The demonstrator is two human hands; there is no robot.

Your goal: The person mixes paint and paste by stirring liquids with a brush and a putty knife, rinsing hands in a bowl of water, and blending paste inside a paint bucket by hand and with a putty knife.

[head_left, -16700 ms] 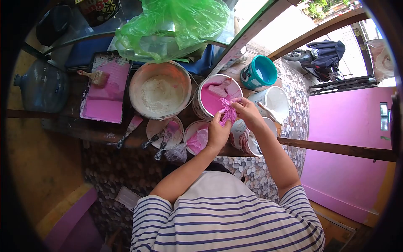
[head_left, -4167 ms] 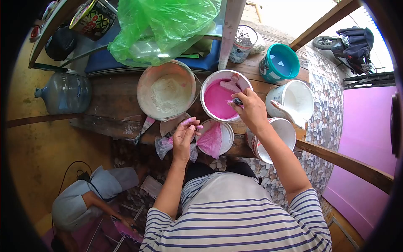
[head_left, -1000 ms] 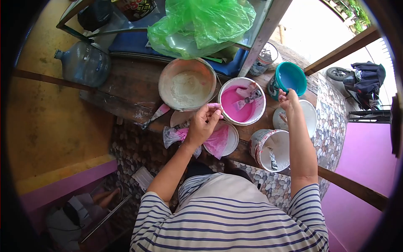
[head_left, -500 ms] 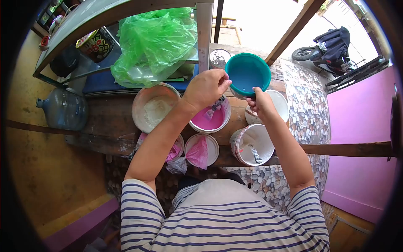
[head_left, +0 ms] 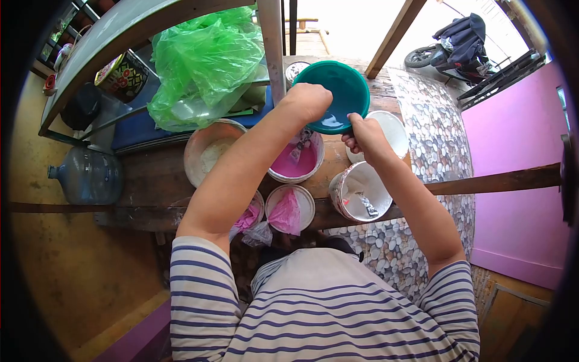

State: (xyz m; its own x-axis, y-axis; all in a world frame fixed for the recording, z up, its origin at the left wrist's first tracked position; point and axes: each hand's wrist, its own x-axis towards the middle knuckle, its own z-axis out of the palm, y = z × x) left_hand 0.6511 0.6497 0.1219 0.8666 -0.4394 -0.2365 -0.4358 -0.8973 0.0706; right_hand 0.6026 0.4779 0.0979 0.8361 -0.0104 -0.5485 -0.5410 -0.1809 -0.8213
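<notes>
A teal plastic dipper (head_left: 353,81) with some liquid pooled near its lower side is held up above the buckets and looks tilted. My right hand (head_left: 369,137) is closed on it at the near right side, thumb up by the rim. My left hand (head_left: 309,100) is curled over the dipper's left rim; its fingertips are hidden, so what they pinch cannot be made out. Below my left hand stands a bucket of pink paint (head_left: 295,166) with a plastic-wrapped tool in it. A white bucket (head_left: 360,202) with whitish remains and another wrapped tool is below my right hand.
A wide bucket with whitish powder or paste (head_left: 208,158), a round white lid (head_left: 392,134) and a small tub with pink plastic (head_left: 291,210) are on the wooden bench (head_left: 154,175). Green plastic bags (head_left: 208,69), a water jug (head_left: 90,176) and a wooden post (head_left: 395,36) stand around.
The dipper has moved slightly left and tipped, its liquid now gathered at the near side. My left hand has turned over and its fingers have gone out of sight. The view has shifted slightly.
</notes>
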